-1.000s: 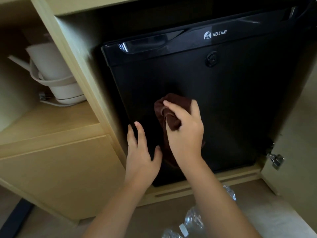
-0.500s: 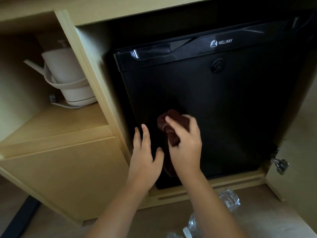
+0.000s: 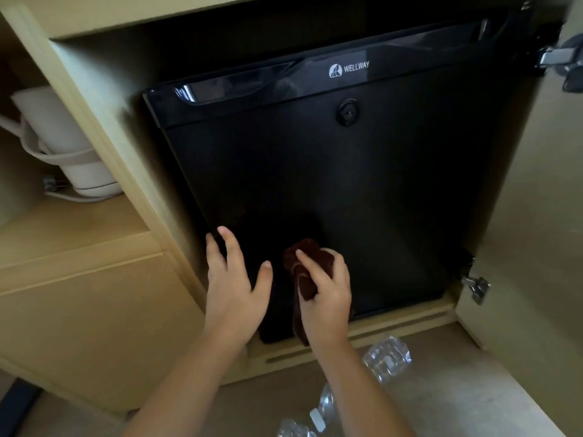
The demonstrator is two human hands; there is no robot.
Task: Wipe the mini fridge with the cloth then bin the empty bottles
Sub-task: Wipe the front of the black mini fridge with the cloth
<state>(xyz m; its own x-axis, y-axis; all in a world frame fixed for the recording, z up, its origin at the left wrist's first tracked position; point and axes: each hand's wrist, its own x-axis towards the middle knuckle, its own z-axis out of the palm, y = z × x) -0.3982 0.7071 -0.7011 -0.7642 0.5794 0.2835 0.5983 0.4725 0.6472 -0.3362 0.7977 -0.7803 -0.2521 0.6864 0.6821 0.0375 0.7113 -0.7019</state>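
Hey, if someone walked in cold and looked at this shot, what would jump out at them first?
The black mini fridge filling the wooden cabinet, door shut, with its white WELLWAY logo near the top. Low on the door, the right hand presses a dark brown cloth against it while the left hand rests spread beside it. Crumpled clear bottles lie on the floor below.
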